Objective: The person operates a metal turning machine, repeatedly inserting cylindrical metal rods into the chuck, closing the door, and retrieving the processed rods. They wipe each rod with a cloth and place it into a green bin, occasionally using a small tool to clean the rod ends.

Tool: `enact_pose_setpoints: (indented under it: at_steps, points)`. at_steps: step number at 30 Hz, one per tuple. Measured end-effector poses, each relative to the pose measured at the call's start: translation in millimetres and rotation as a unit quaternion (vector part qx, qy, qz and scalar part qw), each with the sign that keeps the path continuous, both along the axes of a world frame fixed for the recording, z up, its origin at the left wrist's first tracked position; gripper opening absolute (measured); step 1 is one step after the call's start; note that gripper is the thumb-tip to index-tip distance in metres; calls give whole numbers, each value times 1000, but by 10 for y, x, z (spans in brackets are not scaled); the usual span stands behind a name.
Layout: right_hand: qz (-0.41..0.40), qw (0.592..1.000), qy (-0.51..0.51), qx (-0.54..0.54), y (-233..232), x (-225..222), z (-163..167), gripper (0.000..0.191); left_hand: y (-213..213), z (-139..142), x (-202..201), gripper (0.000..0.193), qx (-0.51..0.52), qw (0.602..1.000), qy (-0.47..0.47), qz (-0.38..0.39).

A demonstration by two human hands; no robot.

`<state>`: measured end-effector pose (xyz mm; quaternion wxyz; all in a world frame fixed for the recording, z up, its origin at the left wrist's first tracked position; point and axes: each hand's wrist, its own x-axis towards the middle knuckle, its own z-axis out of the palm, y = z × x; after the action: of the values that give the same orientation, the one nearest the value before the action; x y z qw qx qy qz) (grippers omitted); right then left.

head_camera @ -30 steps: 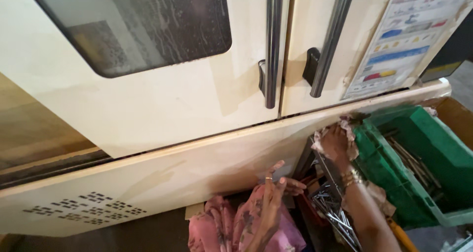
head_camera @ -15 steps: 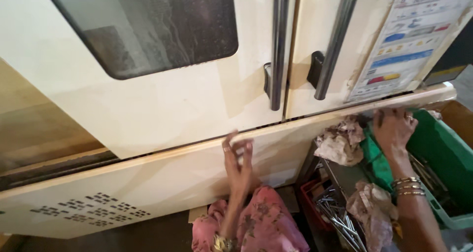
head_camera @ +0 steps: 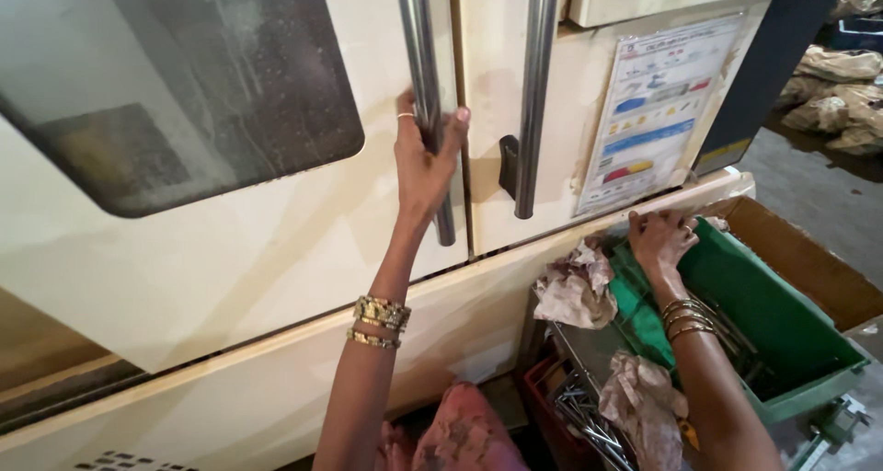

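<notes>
- dark window (head_camera: 175, 94) fills the upper left of the cream left door (head_camera: 239, 259); glass is streaked and smeared.
- below the door a cream lower panel (head_camera: 276, 379) runs across, with a perforated vent patch at the bottom left edge.
- left hand (head_camera: 421, 163) is raised, arm nearly upright, gold bangles at the wrist; its fingers (head_camera: 405, 126) are wrapped shut around the left door handle (head_camera: 425, 94), thumb on the handle's right side, ring showing on one finger.
- left door handle is a vertical grey metal bar standing just left of the seam between the two doors.
- right door handle (head_camera: 535, 94), a matching bar, stands just right of the seam on the right door (head_camera: 492, 112), untouched.
- a laminated colour chart (head_camera: 658, 108) is stuck to the panel right of the handles.
- crumpled grey rag (head_camera: 575, 287) lies below the ledge, just left of the green crate (head_camera: 782, 324).
- right hand (head_camera: 660, 241) rests palm down at the ledge over the crate's near corner, fingers spread loose, gripping nothing; bangles at the wrist.
- a second rag (head_camera: 644, 397) lies on metal rods low in the view.
- brown cardboard box (head_camera: 809, 269) sits behind the crate.
</notes>
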<state>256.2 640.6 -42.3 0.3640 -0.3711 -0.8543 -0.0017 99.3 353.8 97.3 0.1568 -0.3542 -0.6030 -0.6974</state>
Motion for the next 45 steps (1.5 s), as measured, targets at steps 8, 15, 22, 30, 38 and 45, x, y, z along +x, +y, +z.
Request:
enact_pose_setpoints:
  at_steps: [8,15,22,30,38,45]
  points:
    - [-9,995,92,30,55,-54,-37,37,55,-208,-186,47,0,983,-102,-154]
    - [7,996,92,2,79,-73,-70,39,87,-214,-204,46,8,983,-107,-147]
    - [16,995,89,-36,93,-122,-117,41,109,-258,-242,44,30,986,-91,-134]
    - [28,996,71,-55,134,-162,-208,41,83,-250,-234,43,32,984,-102,-145]
    - [33,993,86,-79,172,-191,-268,43,95,-269,-254,42,43,986,-92,-131]
    - [27,995,77,-63,198,-214,-266,39,109,-290,-274,39,56,983,-101,-145]
